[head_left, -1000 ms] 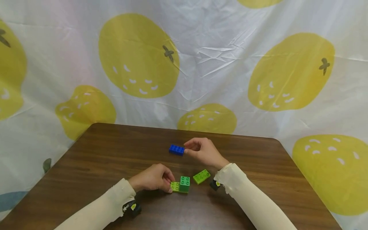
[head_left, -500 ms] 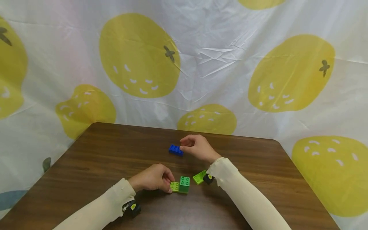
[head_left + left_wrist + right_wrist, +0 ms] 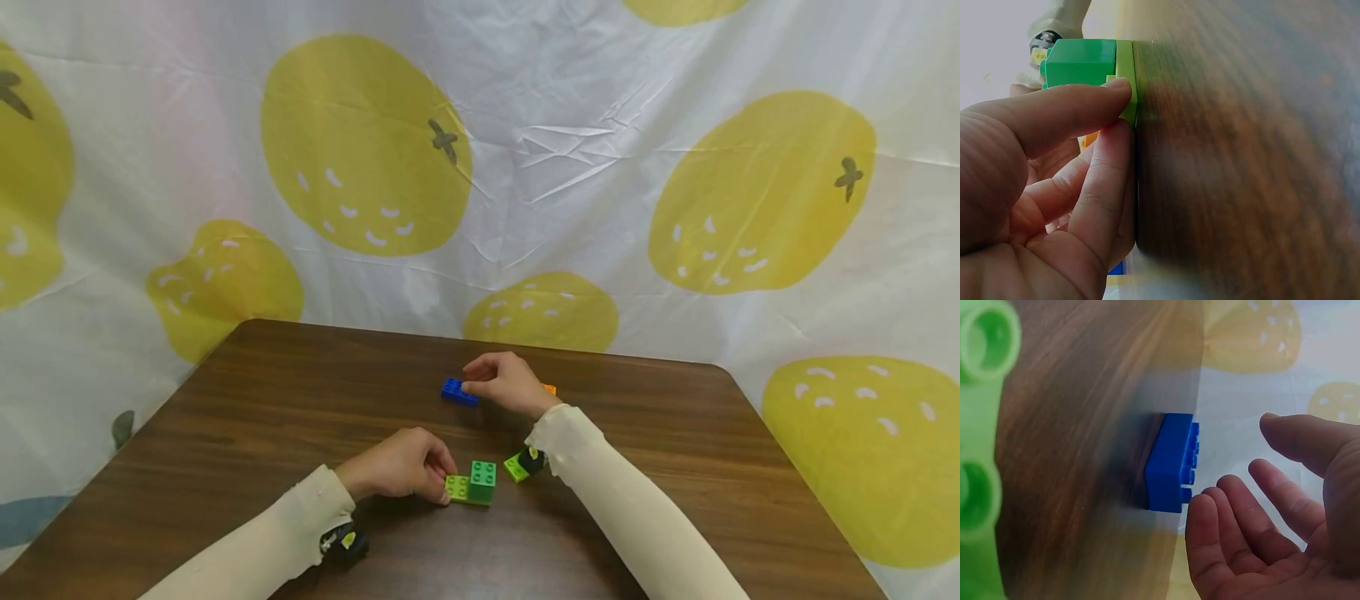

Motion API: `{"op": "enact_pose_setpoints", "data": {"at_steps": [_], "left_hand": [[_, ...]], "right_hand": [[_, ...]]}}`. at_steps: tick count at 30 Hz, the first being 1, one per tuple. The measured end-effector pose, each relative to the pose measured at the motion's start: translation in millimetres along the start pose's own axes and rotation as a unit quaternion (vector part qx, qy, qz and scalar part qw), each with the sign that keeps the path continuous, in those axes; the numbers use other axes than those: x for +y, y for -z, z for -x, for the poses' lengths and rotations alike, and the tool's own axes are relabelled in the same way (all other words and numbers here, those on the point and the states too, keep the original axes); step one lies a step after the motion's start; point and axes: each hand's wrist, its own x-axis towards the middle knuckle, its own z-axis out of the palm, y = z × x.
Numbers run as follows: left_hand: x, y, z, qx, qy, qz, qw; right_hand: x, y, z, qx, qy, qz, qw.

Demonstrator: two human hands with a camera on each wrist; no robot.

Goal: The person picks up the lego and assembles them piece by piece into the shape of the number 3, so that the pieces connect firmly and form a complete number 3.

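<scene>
My left hand (image 3: 401, 465) pinches the left end of a flat lime building brick (image 3: 457, 487) between thumb and fingers. On the right half of that brick stands a square green brick (image 3: 482, 479). Farther back on the table, my right hand (image 3: 510, 385) hovers over the right end of a blue eight-stud brick (image 3: 453, 392). In the right wrist view the thumb and fingers are spread apart, and the blue brick (image 3: 1169, 465) stays just beyond the fingertips. Part of the blue brick is hidden by the hand in the head view.
A second lime brick (image 3: 515, 469) lies under the right wrist, partly covered by the wrist camera. An orange brick (image 3: 551, 389) peeks out behind the right hand. The brown table (image 3: 315, 367) ends at a lemon-print curtain (image 3: 555, 183).
My right hand has moved left, from beside the blue brick to above its right end. Its wrist now covers part of the loose lime brick, and an orange brick has come into view.
</scene>
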Motion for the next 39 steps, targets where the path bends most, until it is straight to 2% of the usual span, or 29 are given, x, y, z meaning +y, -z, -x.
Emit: {"op": "enact_pose_setpoints", "data": {"at_steps": [12, 22, 39], "left_hand": [[1.6, -0.4, 1.1, 0.0, 0.009, 0.003, 1.0], [2.1, 1.4, 0.1, 0.001, 0.009, 0.001, 1.0], [0.8, 0.9, -0.2, -0.005, 0.013, 0.009, 0.9999]], "right_hand": [[10.9, -5.2, -5.8, -0.008, -0.032, 0.041, 0.9986], [11.9, -4.6, -9.9, -0.043, -0.037, 0.081, 0.9951], [12.1, -1.3, -12.0, -0.05, -0.045, 0.086, 0.994]]}}
